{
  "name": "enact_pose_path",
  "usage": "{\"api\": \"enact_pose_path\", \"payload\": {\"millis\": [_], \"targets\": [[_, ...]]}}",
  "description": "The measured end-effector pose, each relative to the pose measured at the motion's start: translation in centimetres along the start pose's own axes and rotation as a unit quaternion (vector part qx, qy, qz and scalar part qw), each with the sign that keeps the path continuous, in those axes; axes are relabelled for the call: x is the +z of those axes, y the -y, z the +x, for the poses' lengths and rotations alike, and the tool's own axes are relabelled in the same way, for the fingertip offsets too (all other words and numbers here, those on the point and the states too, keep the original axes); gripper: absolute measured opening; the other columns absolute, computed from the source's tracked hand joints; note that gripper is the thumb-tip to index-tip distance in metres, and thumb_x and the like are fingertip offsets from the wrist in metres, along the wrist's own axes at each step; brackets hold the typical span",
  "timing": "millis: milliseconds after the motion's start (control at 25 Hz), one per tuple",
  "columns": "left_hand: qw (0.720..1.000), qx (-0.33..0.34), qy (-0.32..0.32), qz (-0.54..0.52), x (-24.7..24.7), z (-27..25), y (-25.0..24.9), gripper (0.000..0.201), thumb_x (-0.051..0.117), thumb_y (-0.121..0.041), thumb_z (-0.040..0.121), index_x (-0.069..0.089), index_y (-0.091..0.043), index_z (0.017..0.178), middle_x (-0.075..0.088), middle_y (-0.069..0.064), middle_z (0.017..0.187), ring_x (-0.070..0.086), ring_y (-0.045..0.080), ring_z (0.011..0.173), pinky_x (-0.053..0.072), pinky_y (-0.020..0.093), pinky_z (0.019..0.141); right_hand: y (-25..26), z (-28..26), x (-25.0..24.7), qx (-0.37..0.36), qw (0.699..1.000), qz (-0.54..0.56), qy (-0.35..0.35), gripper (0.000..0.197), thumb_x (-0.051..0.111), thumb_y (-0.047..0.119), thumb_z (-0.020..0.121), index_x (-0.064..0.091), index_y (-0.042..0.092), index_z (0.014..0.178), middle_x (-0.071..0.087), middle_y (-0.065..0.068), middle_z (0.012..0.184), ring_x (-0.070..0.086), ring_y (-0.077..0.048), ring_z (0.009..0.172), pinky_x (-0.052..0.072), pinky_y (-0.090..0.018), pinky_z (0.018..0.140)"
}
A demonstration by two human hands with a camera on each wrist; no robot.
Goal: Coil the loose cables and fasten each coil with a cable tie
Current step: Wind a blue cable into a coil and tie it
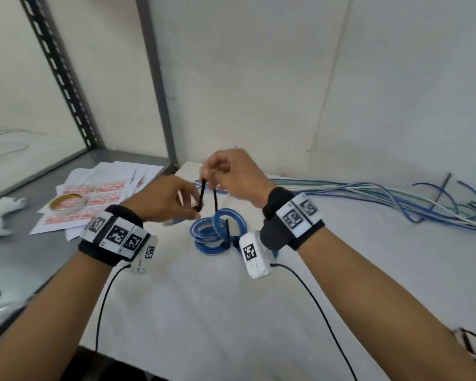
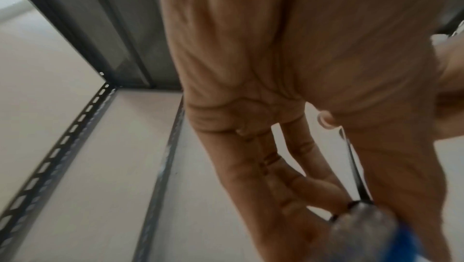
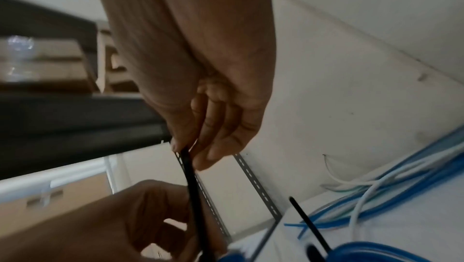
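A thin black cable tie (image 1: 202,194) is held between both hands above the white counter (image 1: 204,298). Its upper end is pinched between the thumb and forefinger of the right hand (image 1: 232,177), whose other fingers are curled loosely toward the palm; in the right wrist view the strap (image 3: 191,183) is seen running straight down from that pinch. Its lower part is gripped by the left hand (image 1: 164,199), thumb and fingertips closed narrowly on it, with the remaining fingers bent beneath. The tie is flat, narrow and stiff, with a matte plastic surface.

Just below and between the hands a coil of blue cable (image 1: 217,233) lies on the counter, wound into several round, glossy loops. A second black strap (image 1: 215,200) stands up from the coil beside the right hand; whether it is touched cannot be told.

Beyond the right hand, loose cables (image 1: 396,196) in blue, white and pale green are spread in long, smooth curves across the counter. Beyond the left hand, a roll of tape (image 1: 68,203) rests on printed paper sheets (image 1: 105,188) on a grey metal shelf (image 1: 25,243).
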State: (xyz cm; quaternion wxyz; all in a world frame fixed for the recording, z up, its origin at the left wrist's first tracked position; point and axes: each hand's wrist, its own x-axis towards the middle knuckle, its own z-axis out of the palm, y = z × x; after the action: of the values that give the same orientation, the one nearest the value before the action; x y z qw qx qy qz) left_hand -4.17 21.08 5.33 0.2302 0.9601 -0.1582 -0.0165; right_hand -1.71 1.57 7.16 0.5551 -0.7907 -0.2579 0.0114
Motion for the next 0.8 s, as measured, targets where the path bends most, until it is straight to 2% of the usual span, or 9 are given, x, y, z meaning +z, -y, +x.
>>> {"api": "enact_pose_path", "payload": {"millis": [80, 120, 240, 320, 360, 480, 640, 720, 800], "targets": [[0.996, -0.071, 0.053, 0.002, 2.0, -1.3, 2.3, 0.027, 0.089, -0.032, 0.074, 0.067, -0.024, 0.087, 0.068, -0.007, 0.080, 0.063, 0.007, 0.061, 0.049, 0.023, 0.059, -1.2, 0.0, 2.7, 0.020, 0.995, -0.072, 0.069, 0.007, 0.064, 0.001, 0.095, 0.068, 0.005, 0.091, 0.070, -0.005, 0.078, 0.066, -0.013, 0.060, 0.053, -0.020, 0.057], [0.993, -0.096, 0.073, -0.002, 3.2, -1.8, 3.1, 0.031, 0.089, -0.034, 0.073, 0.064, -0.022, 0.087, 0.067, -0.004, 0.085, 0.062, 0.008, 0.062, 0.050, 0.025, 0.058, -1.7, 0.0, 3.7, 0.024, 0.991, -0.092, 0.096, 0.008, 0.063, -0.001, 0.095, 0.068, 0.004, 0.092, 0.069, -0.006, 0.077, 0.067, -0.013, 0.059, 0.054, -0.020, 0.056], [0.989, -0.117, 0.092, 0.017, 6.2, -2.6, 3.6, 0.040, 0.089, -0.045, 0.071, 0.058, -0.025, 0.087, 0.065, -0.004, 0.089, 0.059, 0.007, 0.068, 0.047, 0.023, 0.061, -2.6, -0.3, 5.0, 0.024, 0.978, -0.140, 0.151, 0.009, 0.060, -0.005, 0.094, 0.068, 0.000, 0.097, 0.071, -0.015, 0.085, 0.068, -0.017, 0.066, 0.062, -0.028, 0.070], [0.986, -0.125, 0.104, -0.027, 6.5, -2.6, 3.2, 0.043, 0.089, -0.046, 0.071, 0.060, -0.025, 0.095, 0.071, -0.002, 0.085, 0.063, 0.004, 0.059, 0.051, 0.023, 0.060, -2.7, -0.3, 4.6, 0.023, 0.965, -0.192, 0.179, 0.010, 0.062, -0.001, 0.094, 0.069, 0.004, 0.100, 0.074, -0.014, 0.090, 0.070, -0.016, 0.070, 0.060, -0.026, 0.072], [0.985, -0.124, 0.110, -0.051, 6.0, -2.5, 3.0, 0.041, 0.088, -0.042, 0.075, 0.061, -0.023, 0.100, 0.074, -0.001, 0.083, 0.065, 0.003, 0.056, 0.054, 0.024, 0.061, -2.6, -0.4, 4.2, 0.022, 0.958, -0.214, 0.189, 0.010, 0.064, 0.002, 0.095, 0.069, 0.007, 0.101, 0.074, -0.012, 0.092, 0.070, -0.014, 0.071, 0.058, -0.023, 0.071], [0.993, -0.082, 0.080, -0.033, 3.3, -1.6, 2.4, 0.020, 0.075, -0.026, 0.090, 0.062, -0.024, 0.104, 0.074, -0.006, 0.080, 0.069, 0.004, 0.062, 0.054, 0.027, 0.067, -2.7, -0.3, 2.2, 0.025, 0.967, -0.202, 0.154, 0.005, 0.066, 0.010, 0.096, 0.069, 0.011, 0.100, 0.073, -0.010, 0.096, 0.071, -0.014, 0.070, 0.060, -0.023, 0.069], [0.997, -0.054, -0.045, -0.035, 1.0, 2.4, 0.3, 0.002, 0.065, -0.025, 0.097, 0.063, -0.024, 0.097, 0.073, -0.008, 0.079, 0.066, 0.004, 0.061, 0.048, 0.024, 0.062, -4.5, 0.3, -2.6, 0.084, 0.983, -0.152, 0.054, 0.005, 0.064, 0.009, 0.096, 0.068, 0.008, 0.097, 0.073, -0.012, 0.091, 0.070, -0.018, 0.069, 0.060, -0.025, 0.063], [0.996, -0.046, -0.050, -0.052, 1.5, 5.6, -0.4, 0.007, 0.066, -0.027, 0.095, 0.065, -0.021, 0.098, 0.074, -0.001, 0.084, 0.067, 0.009, 0.064, 0.048, 0.023, 0.060, -6.8, 0.6, -5.1, 0.129, 0.977, -0.165, 0.026, 0.004, 0.064, 0.009, 0.097, 0.067, 0.008, 0.098, 0.071, -0.011, 0.094, 0.068, -0.018, 0.069, 0.059, -0.025, 0.062], [0.996, -0.052, -0.017, -0.064, 2.7, 8.7, -0.6, 0.013, 0.067, -0.026, 0.095, 0.067, -0.016, 0.102, 0.073, 0.006, 0.094, 0.067, 0.016, 0.074, 0.051, 0.026, 0.063, -9.6, 0.9, -7.1, 0.177, 0.965, -0.194, 0.012, 0.010, 0.064, 0.009, 0.097, 0.066, 0.007, 0.106, 0.066, -0.012, 0.105, 0.066, -0.023, 0.081, 0.060, -0.034, 0.069]]}}
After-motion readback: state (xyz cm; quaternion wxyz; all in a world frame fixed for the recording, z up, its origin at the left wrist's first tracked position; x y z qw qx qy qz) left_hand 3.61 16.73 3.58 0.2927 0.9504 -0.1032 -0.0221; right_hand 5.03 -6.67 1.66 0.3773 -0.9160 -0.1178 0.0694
